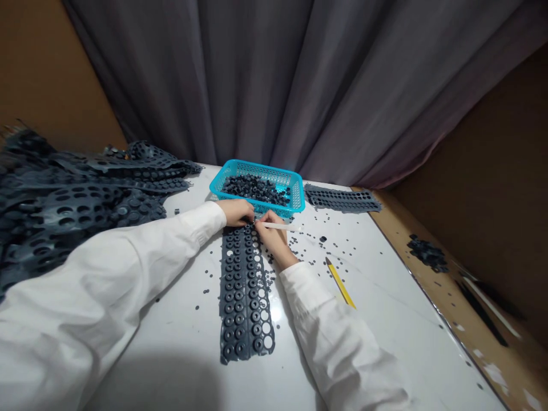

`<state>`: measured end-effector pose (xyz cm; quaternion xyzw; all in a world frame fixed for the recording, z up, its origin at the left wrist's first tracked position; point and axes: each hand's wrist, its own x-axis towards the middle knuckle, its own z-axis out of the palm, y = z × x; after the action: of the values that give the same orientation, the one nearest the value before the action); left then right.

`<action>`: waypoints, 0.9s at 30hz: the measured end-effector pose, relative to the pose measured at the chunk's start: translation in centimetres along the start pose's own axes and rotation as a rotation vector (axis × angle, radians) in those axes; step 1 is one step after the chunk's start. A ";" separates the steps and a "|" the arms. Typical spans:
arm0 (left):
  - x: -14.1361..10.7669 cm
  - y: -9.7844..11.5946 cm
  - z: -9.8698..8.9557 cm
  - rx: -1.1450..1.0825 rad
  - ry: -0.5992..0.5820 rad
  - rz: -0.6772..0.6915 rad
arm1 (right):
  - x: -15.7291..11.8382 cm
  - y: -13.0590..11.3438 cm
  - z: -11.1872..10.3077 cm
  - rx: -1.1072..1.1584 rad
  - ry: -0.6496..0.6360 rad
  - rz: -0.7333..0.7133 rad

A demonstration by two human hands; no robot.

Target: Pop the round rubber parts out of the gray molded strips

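Observation:
A dark grey moulded rubber sheet [245, 285] with rows of ring-shaped parts lies lengthwise before me on the white table. Its rightmost row is mostly open round holes, and a hole also shows near its upper left. My left hand [236, 212] is closed at the sheet's far end, fingers curled onto it. Close beside it, my right hand [274, 237] grips a slim white pen-like tool [280, 226], its tip end hidden between the two hands. Right behind them stands a turquoise basket [300, 197] holding many small black rubber parts [254, 188].
Dark rubber sheets [81, 205] are heaped at left. Another sheet [345, 198] lies right of the basket. Tiny black discs [306, 245] litter the table near a yellow pencil-like tool [340, 282]. A black pile [427, 253] sits on the brown board at right. A grey curtain [252, 80] hangs behind.

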<state>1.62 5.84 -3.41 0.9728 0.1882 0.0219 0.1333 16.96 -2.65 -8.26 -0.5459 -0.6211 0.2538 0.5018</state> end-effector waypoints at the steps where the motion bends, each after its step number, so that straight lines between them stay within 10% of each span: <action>1: 0.1 0.0 -0.1 -0.009 -0.007 0.000 | 0.0 0.0 0.0 -0.003 0.003 0.001; 6: -0.5 0.1 0.6 -0.086 0.055 -0.047 | -0.1 0.0 0.0 -0.010 0.005 -0.013; 15: -3.9 0.1 3.2 -0.320 0.625 -0.408 | -0.3 -0.2 0.0 -0.001 0.022 -0.013; 27: -4.4 3.8 2.2 -1.734 0.682 -0.645 | -1.2 -0.4 -0.8 0.089 0.051 0.003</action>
<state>-0.90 0.24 -4.44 0.3820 0.3915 0.3942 0.7385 17.40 -4.09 -8.05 -0.5303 -0.5954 0.2681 0.5407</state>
